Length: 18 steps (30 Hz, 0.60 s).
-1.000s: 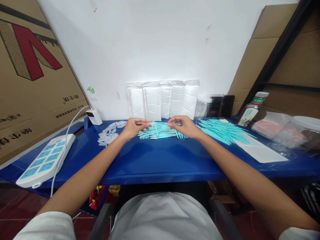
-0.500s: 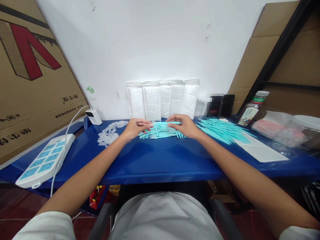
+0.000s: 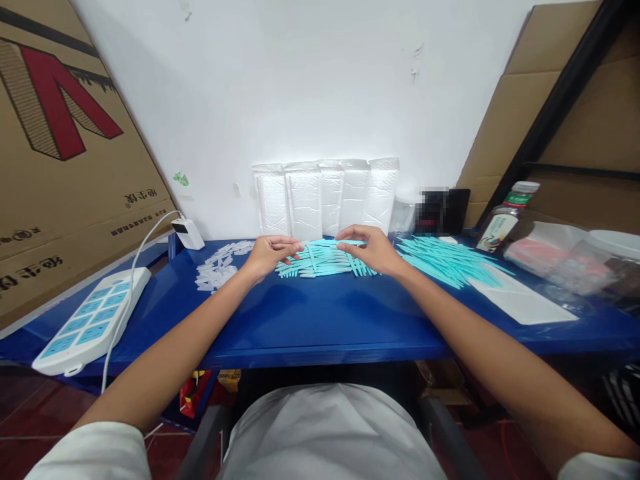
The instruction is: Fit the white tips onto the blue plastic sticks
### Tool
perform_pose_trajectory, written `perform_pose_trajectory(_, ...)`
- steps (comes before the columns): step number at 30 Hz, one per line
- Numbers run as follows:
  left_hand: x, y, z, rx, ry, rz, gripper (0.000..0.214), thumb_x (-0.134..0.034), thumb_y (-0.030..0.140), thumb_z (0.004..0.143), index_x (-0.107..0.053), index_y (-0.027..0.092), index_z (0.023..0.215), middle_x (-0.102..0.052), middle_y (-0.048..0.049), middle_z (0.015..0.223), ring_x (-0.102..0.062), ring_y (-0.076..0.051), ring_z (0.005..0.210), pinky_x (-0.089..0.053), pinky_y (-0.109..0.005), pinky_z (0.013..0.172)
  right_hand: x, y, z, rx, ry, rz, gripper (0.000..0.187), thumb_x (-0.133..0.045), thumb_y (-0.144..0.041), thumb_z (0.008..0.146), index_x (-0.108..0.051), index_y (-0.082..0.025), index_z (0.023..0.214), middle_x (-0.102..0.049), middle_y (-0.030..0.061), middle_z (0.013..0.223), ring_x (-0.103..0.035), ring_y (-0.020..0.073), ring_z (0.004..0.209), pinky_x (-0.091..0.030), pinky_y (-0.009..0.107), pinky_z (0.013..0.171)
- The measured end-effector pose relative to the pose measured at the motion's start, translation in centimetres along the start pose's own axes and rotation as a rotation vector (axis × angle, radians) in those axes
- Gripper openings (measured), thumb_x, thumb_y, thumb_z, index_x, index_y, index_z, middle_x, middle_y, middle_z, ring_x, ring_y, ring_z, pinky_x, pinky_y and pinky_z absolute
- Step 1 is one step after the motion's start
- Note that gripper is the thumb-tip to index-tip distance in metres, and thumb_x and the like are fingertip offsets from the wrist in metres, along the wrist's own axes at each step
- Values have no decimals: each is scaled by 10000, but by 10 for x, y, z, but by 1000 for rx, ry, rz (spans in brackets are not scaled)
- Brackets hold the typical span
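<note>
The right hand (image 3: 374, 250) has thumb and fingertips wider apart than a moment ago — seemingly a looser hold there — while the left hand (image 3: 266, 257) is pinched narrow, its grip unclear, at the crisscrossed turquoise sticks (image 3: 327, 263) on the worktop (image 3: 310, 320), between pale pieces (image 3: 216, 272) and a turquoise heap (image 3: 443, 261).

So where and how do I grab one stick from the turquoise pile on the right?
I'd pinch one of the sticks by an end poking out at the front of the turquoise pile, coming from the near side. They're long, thin and overlapping, so their middles look mostly buried while some ends poke out. Of the two hands, the right hand is nearer, so probably easier.
</note>
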<state>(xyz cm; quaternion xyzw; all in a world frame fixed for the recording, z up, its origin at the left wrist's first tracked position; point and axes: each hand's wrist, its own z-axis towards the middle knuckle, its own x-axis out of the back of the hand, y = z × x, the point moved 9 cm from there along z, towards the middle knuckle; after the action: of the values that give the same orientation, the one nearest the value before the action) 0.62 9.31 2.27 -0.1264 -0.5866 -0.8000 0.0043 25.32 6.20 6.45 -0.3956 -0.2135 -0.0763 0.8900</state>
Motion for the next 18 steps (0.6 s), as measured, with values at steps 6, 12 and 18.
perform_pose_trajectory(6, -15, -1, -5, 17, -60, 33, 529, -914, 526, 675, -814, 122, 1001, -809, -153, 930, -761, -250, 807, -563, -316, 633, -17, 4, -4, -66, -60, 61, 376, -774, -508, 836, -760, -171, 1001, -780, 87, 1007, -726, 230, 915, -593, 343, 776)
perform_pose_trajectory(12, -27, 3, -10, 5, -82, 8, 530, -910, 546, 671, -819, 131, 988, -809, -153, 917, -771, -278, 805, -568, -341, 637, -30, 7, -8, -148, -59, 148, 423, -798, -563, 787, -750, -169, 932, -776, 89, 950, -709, 216, 808, -546, 291, 606)
perform_pose_trajectory(18, -10, 13, -5, -38, 60, 3, 563, -884, 581, 693, -802, 123, 1011, -806, -162, 952, -746, -248, 774, -559, -328, 613, -24, -8, -4, 22, -31, -95, 307, -700, -448, 911, -770, -196, 1072, -789, 77, 1052, -699, 221, 932, -536, 346, 842)
